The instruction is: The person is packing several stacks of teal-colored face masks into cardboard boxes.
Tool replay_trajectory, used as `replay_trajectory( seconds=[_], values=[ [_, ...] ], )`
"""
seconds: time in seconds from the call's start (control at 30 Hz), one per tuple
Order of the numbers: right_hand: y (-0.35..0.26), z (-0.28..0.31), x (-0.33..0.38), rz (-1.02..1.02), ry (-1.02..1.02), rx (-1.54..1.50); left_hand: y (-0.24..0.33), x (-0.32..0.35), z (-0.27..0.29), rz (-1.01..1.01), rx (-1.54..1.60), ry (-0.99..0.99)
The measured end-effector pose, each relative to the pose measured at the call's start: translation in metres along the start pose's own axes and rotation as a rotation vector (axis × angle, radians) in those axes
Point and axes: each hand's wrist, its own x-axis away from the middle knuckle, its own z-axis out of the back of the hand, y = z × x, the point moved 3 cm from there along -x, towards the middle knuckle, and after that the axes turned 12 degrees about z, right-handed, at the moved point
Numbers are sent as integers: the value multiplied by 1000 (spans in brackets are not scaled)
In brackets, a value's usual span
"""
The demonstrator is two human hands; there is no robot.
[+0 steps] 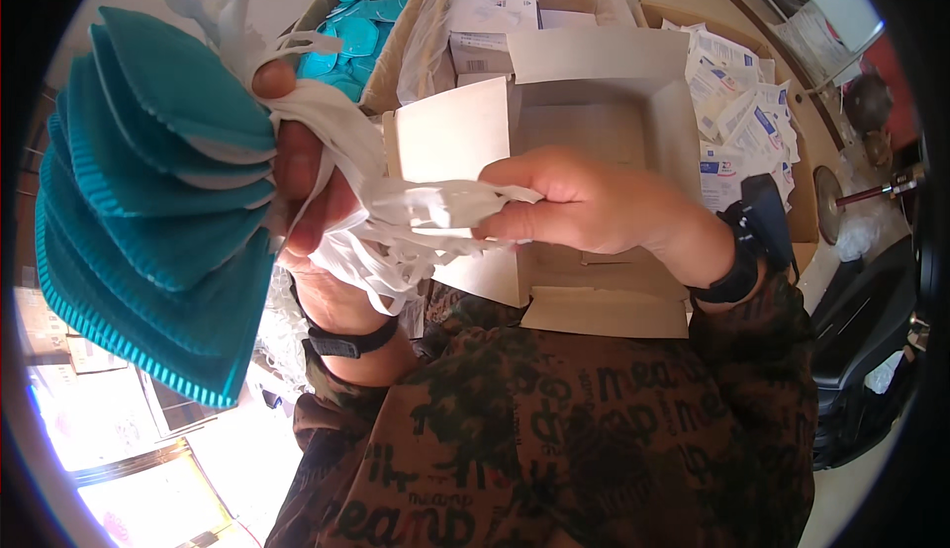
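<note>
My left hand (307, 187) holds a fanned stack of several teal face masks (148, 202) up close at the left of the view. Their white elastic straps (396, 227) hang in a tangled bunch between my hands. My right hand (584, 202) pinches the straps from the right, fingers closed on them. Behind my hands stands an open white cardboard box (594, 123) with its flaps up; its inside looks bare.
A carton with more teal masks (346, 39) sits at the back left. A plastic-lined box holding white packages (495, 14) is at the back centre. A carton of small white and blue sachets (742, 113) stands at the right. A dark chair (861, 340) is at lower right.
</note>
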Motion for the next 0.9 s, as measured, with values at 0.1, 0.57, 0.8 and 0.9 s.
replay_trajectory(
  seconds=[0.1,0.57,0.8,0.9],
  values=[
    [2,9,6,-9,-35,185,9,5,8,20,-27,0],
    [-6,-5,30,-93,-64,-115,10,5,5,-73,-212,160],
    [-22,5,55,-330,-39,-185,46,26,27,160,-291,79],
    [-24,-2,60,-271,-35,-187,43,21,3,578,-236,50]
  ],
)
